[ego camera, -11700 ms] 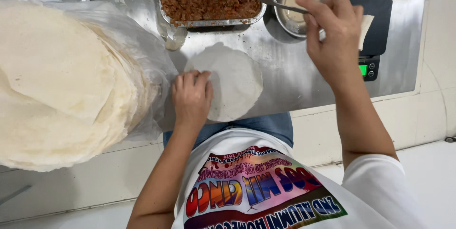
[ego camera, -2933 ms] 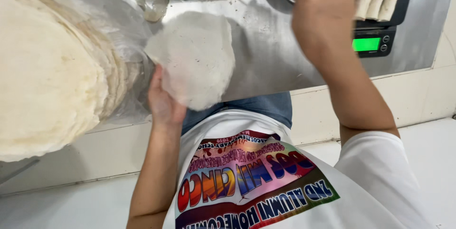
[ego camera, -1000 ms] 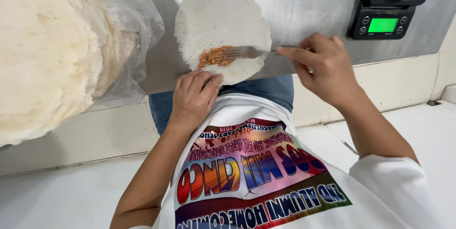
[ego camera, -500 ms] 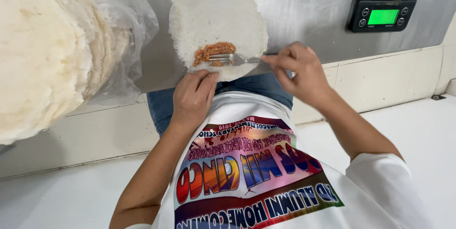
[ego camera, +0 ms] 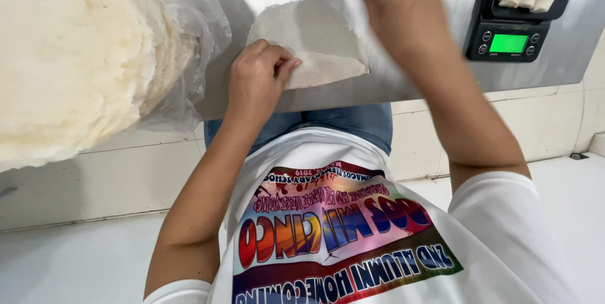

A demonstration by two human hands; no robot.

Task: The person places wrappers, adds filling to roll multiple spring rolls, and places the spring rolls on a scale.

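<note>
Steel counter (ego camera: 403, 83), thin white wrapper (ego camera: 309, 42) (near edge folded over), bagged wrapper stack (ego camera: 82, 58), digital scale (ego camera: 517, 23)
</note>
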